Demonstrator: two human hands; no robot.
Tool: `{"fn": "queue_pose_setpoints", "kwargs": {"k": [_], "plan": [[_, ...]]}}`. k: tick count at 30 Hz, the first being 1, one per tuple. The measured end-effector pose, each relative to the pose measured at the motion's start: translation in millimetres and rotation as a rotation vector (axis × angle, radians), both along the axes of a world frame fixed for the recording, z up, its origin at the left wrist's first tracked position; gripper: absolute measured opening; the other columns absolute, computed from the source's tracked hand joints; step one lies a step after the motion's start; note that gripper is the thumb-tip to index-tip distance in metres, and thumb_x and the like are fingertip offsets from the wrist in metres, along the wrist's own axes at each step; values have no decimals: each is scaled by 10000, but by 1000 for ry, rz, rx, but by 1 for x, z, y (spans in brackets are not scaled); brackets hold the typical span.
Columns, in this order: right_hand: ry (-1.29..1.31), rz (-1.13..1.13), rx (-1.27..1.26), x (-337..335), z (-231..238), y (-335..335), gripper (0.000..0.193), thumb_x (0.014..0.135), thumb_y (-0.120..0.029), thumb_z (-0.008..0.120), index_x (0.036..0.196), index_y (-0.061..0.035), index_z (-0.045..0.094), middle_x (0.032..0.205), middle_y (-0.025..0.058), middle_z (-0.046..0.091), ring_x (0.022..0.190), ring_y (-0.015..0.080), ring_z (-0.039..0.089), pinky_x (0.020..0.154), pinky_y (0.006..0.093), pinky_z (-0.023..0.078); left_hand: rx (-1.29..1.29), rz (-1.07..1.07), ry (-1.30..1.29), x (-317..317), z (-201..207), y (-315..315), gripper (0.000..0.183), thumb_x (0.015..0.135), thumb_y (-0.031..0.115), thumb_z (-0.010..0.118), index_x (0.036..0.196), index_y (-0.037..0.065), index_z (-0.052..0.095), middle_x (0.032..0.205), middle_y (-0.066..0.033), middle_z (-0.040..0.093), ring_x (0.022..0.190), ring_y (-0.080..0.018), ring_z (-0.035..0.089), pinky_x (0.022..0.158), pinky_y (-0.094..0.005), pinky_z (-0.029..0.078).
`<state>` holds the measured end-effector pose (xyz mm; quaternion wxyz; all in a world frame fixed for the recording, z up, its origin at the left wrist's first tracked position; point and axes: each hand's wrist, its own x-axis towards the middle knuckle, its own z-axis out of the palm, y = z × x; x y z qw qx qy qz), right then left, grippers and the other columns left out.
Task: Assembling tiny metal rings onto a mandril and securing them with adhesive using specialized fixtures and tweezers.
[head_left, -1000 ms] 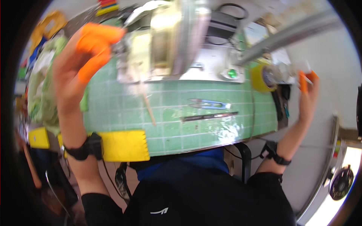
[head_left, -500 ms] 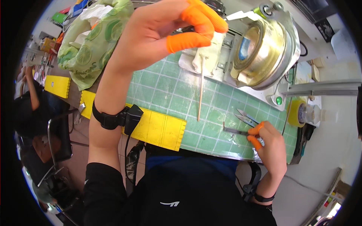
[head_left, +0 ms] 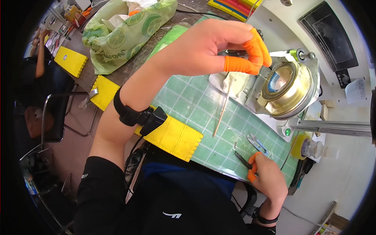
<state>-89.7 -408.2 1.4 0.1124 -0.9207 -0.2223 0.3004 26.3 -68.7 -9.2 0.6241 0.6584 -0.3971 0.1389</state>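
Note:
My left hand (head_left: 219, 51), with orange finger cots on thumb and fingers, is raised over the metal fixture in a closed pinch. Whatever sits between its fingertips is too small or hidden to make out. Just right of those fingertips is a round brass-coloured drum (head_left: 291, 90) with a blue patch at its centre. My right hand (head_left: 268, 176), also in orange finger cots, grips a slim dark tool with a bent tip (head_left: 243, 160) low over the green mat. Beside that tool lie small blue-handled thread snips (head_left: 257, 144). A thin wooden stick (head_left: 223, 113) points toward me from a pale cloth (head_left: 237, 83).
The green gridded mat (head_left: 184, 94) covers the bench. Yellow plastic strips (head_left: 176, 137) line its near edge. A green patterned bag (head_left: 121, 43) stands back left. At right are a metal rail (head_left: 333, 127) and a yellow-labelled bottle (head_left: 301, 148). Another person sits far left.
The view has shifted. My left hand has come nearer the brass drum, still pinched. The dark tool in my right hand has turned, its tip now pointing more away from me.

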Motion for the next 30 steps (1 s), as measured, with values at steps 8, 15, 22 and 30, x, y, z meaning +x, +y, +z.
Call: {"fn": "queue_pose_setpoints", "kwargs": {"k": [8, 15, 22, 30], "plan": [[-297, 57, 691, 32, 56, 18, 265, 669, -18, 848, 903, 1, 726, 764, 101, 686, 647, 214, 631, 559, 289, 450, 48, 49, -44, -4, 1, 4, 112, 861, -13, 762, 886, 0, 653, 1076, -125, 712, 982, -191, 675, 839, -307, 552], [-716, 201, 1253, 84, 87, 37, 328, 1024, -307, 628, 1034, 20, 599, 653, 82, 531, 554, 166, 489, 665, 450, 585, 53, 44, -46, -2, 3, 2, 122, 850, -16, 767, 881, -3, 650, 1064, -139, 713, 973, -205, 678, 843, -311, 548], [-1022, 259, 1060, 98, 65, 77, 328, 1048, -218, 591, 1063, 108, 560, 694, 113, 529, 586, 173, 508, 683, 438, 583, 55, 23, -97, 1, 1, 3, 145, 849, -10, 772, 889, -13, 633, 1075, -151, 706, 973, -216, 675, 841, -319, 548], [-1065, 288, 1077, 104, 49, 85, 240, 1029, -125, 598, 1038, 111, 557, 782, 214, 632, 616, 249, 631, 573, 308, 504, 69, 26, -114, 0, -1, 5, 122, 886, 31, 759, 936, -20, 661, 1024, -114, 704, 959, -191, 673, 852, -301, 543]]}}
